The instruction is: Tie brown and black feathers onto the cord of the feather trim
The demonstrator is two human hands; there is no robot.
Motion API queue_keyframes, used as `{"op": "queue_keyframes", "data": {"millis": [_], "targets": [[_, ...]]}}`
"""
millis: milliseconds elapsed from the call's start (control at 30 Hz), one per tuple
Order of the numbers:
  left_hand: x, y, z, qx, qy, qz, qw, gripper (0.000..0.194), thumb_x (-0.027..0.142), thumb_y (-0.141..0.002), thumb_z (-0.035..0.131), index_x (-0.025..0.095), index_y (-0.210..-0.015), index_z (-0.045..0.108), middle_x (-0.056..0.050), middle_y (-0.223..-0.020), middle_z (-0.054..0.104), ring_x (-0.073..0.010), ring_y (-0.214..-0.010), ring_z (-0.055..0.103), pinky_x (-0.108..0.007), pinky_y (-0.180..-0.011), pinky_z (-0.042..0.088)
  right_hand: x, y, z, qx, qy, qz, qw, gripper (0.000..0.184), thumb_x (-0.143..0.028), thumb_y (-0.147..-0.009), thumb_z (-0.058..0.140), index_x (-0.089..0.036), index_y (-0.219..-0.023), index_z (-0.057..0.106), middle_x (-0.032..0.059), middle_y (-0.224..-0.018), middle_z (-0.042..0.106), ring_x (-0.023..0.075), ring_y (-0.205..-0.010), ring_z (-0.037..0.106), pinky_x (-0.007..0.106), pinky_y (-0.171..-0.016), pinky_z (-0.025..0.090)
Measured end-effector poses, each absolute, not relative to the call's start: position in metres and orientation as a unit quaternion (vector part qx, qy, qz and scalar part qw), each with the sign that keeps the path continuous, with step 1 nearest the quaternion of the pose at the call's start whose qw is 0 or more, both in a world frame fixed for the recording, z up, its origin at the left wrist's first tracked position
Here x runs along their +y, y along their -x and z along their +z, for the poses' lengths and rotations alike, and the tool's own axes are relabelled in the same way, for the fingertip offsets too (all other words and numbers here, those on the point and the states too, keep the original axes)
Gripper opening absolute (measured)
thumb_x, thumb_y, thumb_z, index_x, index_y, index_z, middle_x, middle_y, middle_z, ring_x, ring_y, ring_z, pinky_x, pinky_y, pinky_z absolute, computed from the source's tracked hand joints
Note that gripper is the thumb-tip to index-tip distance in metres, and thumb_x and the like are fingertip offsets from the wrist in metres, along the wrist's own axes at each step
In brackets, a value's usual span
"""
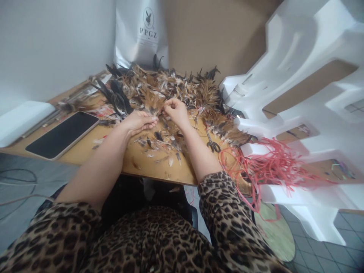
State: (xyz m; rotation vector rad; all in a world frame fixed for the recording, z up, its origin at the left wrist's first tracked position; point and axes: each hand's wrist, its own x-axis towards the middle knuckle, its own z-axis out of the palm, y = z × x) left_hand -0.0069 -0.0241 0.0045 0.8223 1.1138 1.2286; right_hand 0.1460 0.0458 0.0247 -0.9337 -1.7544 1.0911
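My left hand (142,122) is closed in a pinch around the base of a small bunch of brown feathers (153,101), which fans upward from the fingers. Close beside it, my right hand (174,110) pinches at the bunch's right edge with thumb and forefinger; whether it grips a single feather is too small to make out. Behind both hands lies a large heap of brown and black feathers (179,86). Loose feathers and fluff (163,143) are scattered on the wooden table (159,168) below the hands. Dark-handled scissors (212,144) rest right of my right forearm.
A phone (63,134) lies on the table's left side, near a white box (25,119). Tangled red strips (273,163) spill over the right edge onto white foam packing (307,197). A silver bag (142,38) stands at the back. Black feathers (115,94) lie left of the heap.
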Motion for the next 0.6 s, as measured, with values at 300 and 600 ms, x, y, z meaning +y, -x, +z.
{"op": "queue_keyframes", "data": {"millis": [300, 600], "targets": [[-0.017, 0.012, 0.001, 0.530, -0.335, 0.582, 0.518, 0.014, 0.012, -0.075, 0.066, 0.007, -0.062, 0.065, -0.009, -0.060, 0.066, -0.0081, -0.048, 0.061, -0.013, -0.046, 0.047, 0.041, -0.162, 0.046, -0.901, 0.358, 0.109, 0.220, 0.018, -0.012, -0.076, 0.051, -0.013, -0.079, 0.069, 0.0051, -0.079, 0.066, 0.0164, -0.080, 0.058, 0.028, -0.080, 0.041], [-0.022, 0.003, -0.001, 0.541, -0.486, 0.427, 0.538, 0.019, 0.020, -0.063, 0.076, 0.010, -0.053, 0.064, -0.011, -0.053, 0.065, -0.0166, -0.046, 0.063, -0.023, -0.046, 0.051, 0.004, -0.156, 0.076, -0.941, 0.285, -0.045, 0.176, 0.026, -0.021, -0.088, 0.042, -0.014, -0.082, 0.066, 0.0081, -0.090, 0.059, 0.0193, -0.090, 0.050, 0.031, -0.080, 0.038]]}}
